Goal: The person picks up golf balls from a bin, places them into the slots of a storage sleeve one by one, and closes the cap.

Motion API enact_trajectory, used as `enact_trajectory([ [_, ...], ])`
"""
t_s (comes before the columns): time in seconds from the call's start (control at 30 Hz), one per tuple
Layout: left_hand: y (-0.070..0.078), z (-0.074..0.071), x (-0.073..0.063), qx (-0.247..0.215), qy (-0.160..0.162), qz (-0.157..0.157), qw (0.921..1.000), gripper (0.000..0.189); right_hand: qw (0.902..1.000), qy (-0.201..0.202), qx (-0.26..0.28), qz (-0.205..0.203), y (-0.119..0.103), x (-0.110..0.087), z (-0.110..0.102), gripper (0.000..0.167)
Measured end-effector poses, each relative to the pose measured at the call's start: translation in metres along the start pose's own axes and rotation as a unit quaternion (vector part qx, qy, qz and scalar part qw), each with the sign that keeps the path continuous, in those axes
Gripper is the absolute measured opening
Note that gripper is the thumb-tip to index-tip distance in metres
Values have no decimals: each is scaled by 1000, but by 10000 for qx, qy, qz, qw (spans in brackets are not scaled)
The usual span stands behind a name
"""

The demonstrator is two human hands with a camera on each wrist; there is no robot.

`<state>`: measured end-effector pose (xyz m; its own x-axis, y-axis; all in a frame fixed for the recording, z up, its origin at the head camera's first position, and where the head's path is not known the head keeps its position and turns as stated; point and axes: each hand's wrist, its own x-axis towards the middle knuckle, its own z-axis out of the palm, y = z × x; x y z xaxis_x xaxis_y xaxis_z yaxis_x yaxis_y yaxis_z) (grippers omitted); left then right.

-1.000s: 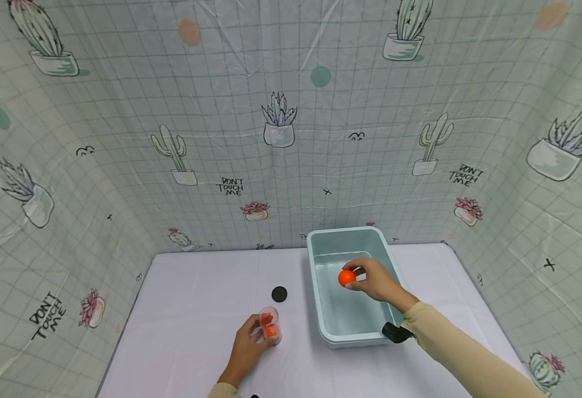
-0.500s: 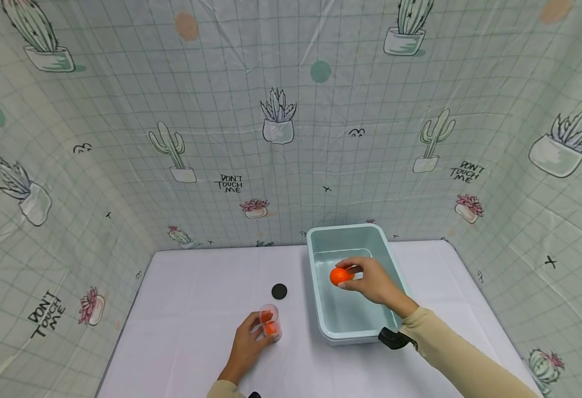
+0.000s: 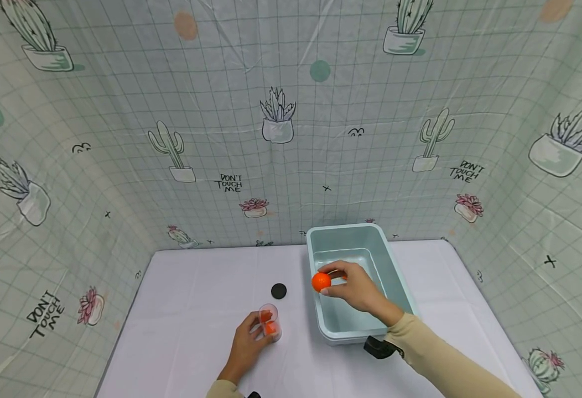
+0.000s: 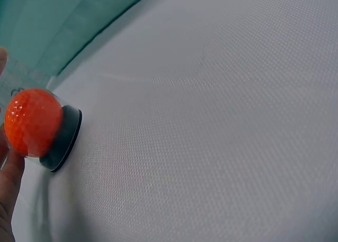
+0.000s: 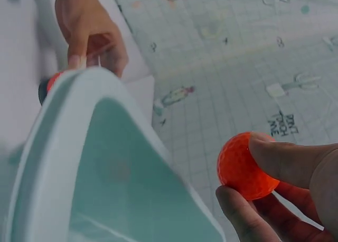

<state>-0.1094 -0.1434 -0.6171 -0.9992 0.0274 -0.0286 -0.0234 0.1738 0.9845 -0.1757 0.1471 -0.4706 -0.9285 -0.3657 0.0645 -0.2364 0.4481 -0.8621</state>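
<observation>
My right hand (image 3: 358, 284) pinches an orange golf ball (image 3: 321, 282) between thumb and fingers, over the left wall of the pale green bin (image 3: 343, 336). The ball's dimples show in the right wrist view, where the thumb (image 5: 288, 157) lies across it. A bit of orange shows between my fingers in the head view; I cannot tell what it is. On the table, my left hand (image 3: 243, 345) grips an upright clear tube (image 3: 277, 336) with orange balls inside. Close up in the left wrist view are an orange ball (image 4: 34, 120) and the tube's dark base (image 4: 66, 141).
A flat black disc (image 3: 278, 291) lies on the white table (image 3: 196, 298) just behind the tube. The bin's raised rim (image 5: 100, 89) stands between the tube and my right forearm. Patterned curtain (image 3: 271, 166) closes off the back and both sides.
My right hand has carried the golf ball leftward, from above the bin's middle to its left wall. My left hand and the tube have stayed in place.
</observation>
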Motion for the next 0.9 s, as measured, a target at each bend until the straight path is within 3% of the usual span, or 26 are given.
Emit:
enact_trajectory([
  [0.27, 0, -1, 2, 267, -1, -108, 9996, 54, 9988, -196, 331, -287, -14, 6, 28, 37],
  [0.67, 3, -5, 2, 383, -107, -339, 9986, 62, 9977, -344, 534, -251, -22, 12, 73, 37],
  [0.9, 0, -2, 1, 175, -93, -152, 9997, 54, 9976, -460, 472, -215, -20, 11, 90, 37],
])
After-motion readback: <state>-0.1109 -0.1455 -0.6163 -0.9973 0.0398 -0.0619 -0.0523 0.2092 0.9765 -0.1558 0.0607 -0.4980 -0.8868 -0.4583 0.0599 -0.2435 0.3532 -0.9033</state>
